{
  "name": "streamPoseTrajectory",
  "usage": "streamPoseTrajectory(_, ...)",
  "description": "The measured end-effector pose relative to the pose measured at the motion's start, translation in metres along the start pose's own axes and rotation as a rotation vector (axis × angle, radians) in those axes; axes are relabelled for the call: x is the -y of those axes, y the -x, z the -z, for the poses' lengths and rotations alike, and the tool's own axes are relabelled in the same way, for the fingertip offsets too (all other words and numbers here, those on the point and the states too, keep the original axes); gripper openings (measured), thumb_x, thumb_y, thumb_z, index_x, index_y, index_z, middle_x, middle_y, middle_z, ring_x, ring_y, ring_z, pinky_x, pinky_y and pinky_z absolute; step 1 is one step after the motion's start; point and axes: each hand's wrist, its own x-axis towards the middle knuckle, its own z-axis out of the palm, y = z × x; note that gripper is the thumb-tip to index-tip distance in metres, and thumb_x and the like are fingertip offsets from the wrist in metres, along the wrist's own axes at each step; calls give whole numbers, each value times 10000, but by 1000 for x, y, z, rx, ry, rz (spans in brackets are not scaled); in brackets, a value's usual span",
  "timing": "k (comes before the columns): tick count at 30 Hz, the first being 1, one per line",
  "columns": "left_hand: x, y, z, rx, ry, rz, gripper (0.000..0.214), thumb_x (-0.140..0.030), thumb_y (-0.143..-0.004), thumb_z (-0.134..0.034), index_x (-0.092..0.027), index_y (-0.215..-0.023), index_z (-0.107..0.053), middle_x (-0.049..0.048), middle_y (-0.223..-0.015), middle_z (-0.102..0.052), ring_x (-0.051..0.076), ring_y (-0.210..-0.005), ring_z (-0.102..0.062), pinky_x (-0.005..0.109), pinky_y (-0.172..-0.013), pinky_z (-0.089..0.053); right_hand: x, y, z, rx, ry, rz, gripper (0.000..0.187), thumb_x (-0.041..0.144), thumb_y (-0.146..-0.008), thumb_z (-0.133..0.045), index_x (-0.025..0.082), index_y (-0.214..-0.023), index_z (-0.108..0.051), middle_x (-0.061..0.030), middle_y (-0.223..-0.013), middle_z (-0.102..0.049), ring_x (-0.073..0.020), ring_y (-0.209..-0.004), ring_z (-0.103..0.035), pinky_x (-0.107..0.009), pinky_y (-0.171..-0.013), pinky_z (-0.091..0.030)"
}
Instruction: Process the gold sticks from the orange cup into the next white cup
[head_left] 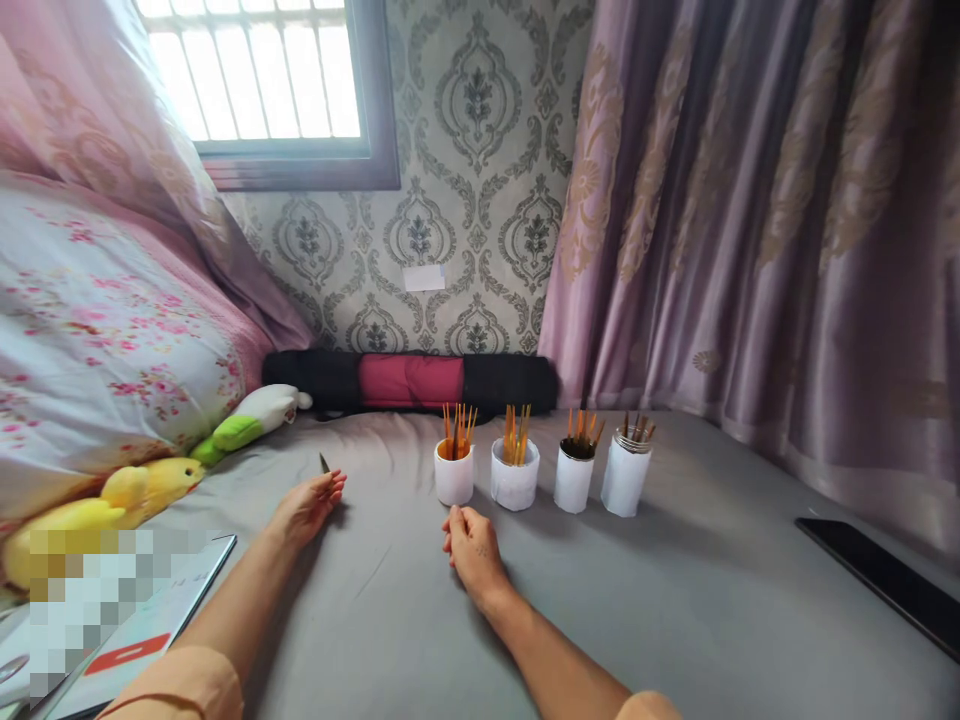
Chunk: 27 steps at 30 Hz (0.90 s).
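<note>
My left hand (311, 505) rests on the grey sheet, fingers closed in a pinch on a thin dark stick (325, 463) whose tip points up. My right hand (471, 545) lies curled on the sheet just in front of the leftmost white cup (454, 475), fingers closed; I cannot make out anything in it. A row of white cups stands beyond my hands: the leftmost with orange sticks (457, 428), a second cup (514, 478) with yellow-orange sticks, a third cup (574, 478) and a glass jar (625, 475) with darker brown sticks.
A black-and-red roll (411, 382) lies against the patterned wall. Plush toys (142, 490) and a floral pillow (97, 340) sit at left, a booklet (142, 620) near my left arm. A dark phone (881, 580) lies at right by the purple curtain (750, 200).
</note>
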Motion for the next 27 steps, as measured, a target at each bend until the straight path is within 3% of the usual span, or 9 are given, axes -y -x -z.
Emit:
streamPoseTrajectory(12,21,36,-6,184,155,22,236,102,-730,-470,-78,-807,-601,47,-762,-623,34,-546,-573,107,-530,-495,0,-1,2,10,3,-1,383,468,-824,-355,153,-688,-525,17,-511,-494,-60,-358,-414,-165,-335,-294)
streamPoseTrajectory(27,47,77,-18,296,174,-25,177,-17,-728,-568,-79,-882,-632,73,-749,-638,66,-571,-569,163,-531,-477,6,2,4,38,-1,3,376,481,-803,-391,150,-699,-533,16,-535,-506,-54,-367,-425,-165,-347,-316)
